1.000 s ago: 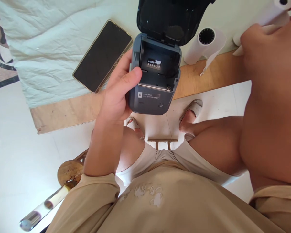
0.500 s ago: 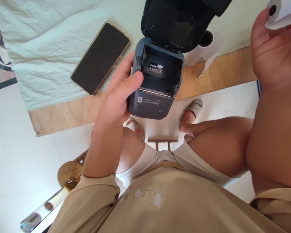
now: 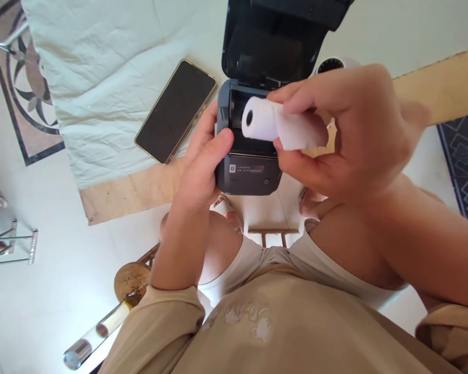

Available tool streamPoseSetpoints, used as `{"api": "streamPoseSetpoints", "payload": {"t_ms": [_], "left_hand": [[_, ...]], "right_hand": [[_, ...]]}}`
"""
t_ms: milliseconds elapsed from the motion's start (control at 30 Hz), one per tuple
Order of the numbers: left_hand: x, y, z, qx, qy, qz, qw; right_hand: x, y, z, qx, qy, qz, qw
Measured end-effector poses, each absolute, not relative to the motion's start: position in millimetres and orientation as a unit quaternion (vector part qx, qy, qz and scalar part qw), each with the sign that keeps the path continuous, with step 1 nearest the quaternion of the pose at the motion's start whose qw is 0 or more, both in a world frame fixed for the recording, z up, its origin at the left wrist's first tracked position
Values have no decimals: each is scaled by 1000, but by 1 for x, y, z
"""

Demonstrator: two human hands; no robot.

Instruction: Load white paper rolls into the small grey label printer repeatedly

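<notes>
My left hand grips the left side of a dark portable label printer, thumb on its front edge. The printer's black lid stands raised on its hinge, leaving the paper bay uncovered. Between the thumb and fingers of my right hand is a small white paper roll with a dark core and a loose end hanging. This roll is over the open bay and hides part of it; whether it touches the printer I cannot tell. My right hand covers the printer's right side.
A smartphone with a dark screen lies on the pale cloth, left of the printer. Another white roll stands behind my right hand. The table's bare wooden edge runs along the near side. A round wooden stool is at lower left.
My right hand has swung in from the far right, bringing the paper roll over the printer's open bay. My left hand still holds the printer, and the view has shifted slightly.
</notes>
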State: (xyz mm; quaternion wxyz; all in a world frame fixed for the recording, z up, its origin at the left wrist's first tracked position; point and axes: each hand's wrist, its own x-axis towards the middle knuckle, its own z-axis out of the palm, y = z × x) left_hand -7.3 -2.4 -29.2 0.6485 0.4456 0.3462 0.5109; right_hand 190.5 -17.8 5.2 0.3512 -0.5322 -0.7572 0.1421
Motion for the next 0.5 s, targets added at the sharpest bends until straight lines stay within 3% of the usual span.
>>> {"api": "streamPoseSetpoints", "payload": {"t_ms": [133, 500], "left_hand": [[-9, -3, -34, 439, 328, 509, 663], [-16, 3, -45, 472, 284, 497, 671]], "right_hand": [[177, -11, 2, -504, -776, -19, 378], [172, -13, -10, -346, -821, -72, 449]]}}
